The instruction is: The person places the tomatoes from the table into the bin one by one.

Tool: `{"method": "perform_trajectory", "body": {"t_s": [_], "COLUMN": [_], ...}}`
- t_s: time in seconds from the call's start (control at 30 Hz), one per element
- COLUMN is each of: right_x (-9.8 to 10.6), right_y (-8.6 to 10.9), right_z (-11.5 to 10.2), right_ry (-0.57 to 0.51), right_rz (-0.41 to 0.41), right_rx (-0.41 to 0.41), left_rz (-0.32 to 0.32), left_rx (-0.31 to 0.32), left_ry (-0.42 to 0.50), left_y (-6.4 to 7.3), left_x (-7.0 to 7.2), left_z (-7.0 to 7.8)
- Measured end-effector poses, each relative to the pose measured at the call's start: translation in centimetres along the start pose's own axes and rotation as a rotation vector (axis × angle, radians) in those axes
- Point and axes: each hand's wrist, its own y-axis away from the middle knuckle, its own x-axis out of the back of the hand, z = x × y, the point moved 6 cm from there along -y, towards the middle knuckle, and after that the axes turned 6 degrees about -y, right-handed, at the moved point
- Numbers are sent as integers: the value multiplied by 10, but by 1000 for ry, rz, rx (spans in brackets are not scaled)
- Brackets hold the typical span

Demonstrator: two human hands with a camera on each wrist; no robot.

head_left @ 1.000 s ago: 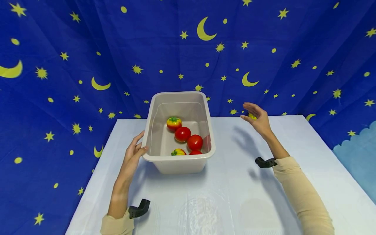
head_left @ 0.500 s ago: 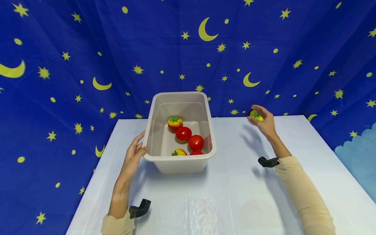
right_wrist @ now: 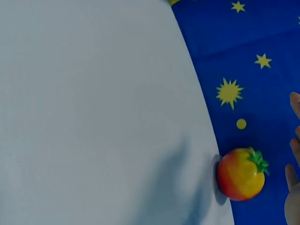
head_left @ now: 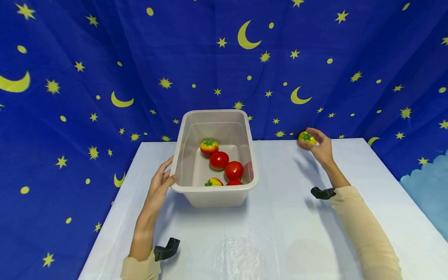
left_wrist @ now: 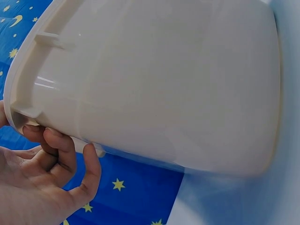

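My left hand (head_left: 156, 191) holds the grey plastic bin (head_left: 213, 189) at its near left rim, thumb over the edge. The left wrist view shows its fingers (left_wrist: 65, 152) curled under the rim from outside. Over the back right of the table, my right hand (head_left: 322, 148) is beside a yellow-and-red toy fruit with a green leafy top (right_wrist: 240, 175). In the right wrist view its fingers (right_wrist: 291, 177) are spread and apart from the fruit, which sits at the table's back edge. Inside the bin lie red tomatoes (head_left: 219, 160) and yellow-and-red fruits (head_left: 209, 147).
The white table (head_left: 266, 229) ends at the back against a blue curtain (head_left: 196, 50) with yellow moons and stars. A light blue patch of cloth (head_left: 427, 186) hangs at the right.
My right hand has moved right and slightly down, away from the bin, and more of the yellow-and-red fruit shows beside it. The left hand and bin have stayed in place.
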Motion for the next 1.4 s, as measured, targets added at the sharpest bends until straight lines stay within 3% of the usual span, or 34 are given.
{"method": "perform_trajectory", "body": {"t_s": [0.27,0.63,0.83,1.2,1.4], "right_x": [2,9,11,6,6], "right_y": [-2,0,-1,-7,-8], "right_z": [15,40,50,63,68], "right_ry": [-6,125,123,169,183], "right_rz": [21,134,124,50,52], "right_rx": [-9,-68,-151,-224,-232], "left_rz": [2,-6,-3,5,-5], "left_rx": [-20,-20,-16,-19,-36], "left_ry": [1,7,-2,-12,-4], "left_y": [0,1,1,0,-1], "left_x": [3,1,1,3,2], "left_z": [1,-5,-4,-2,-2]}}
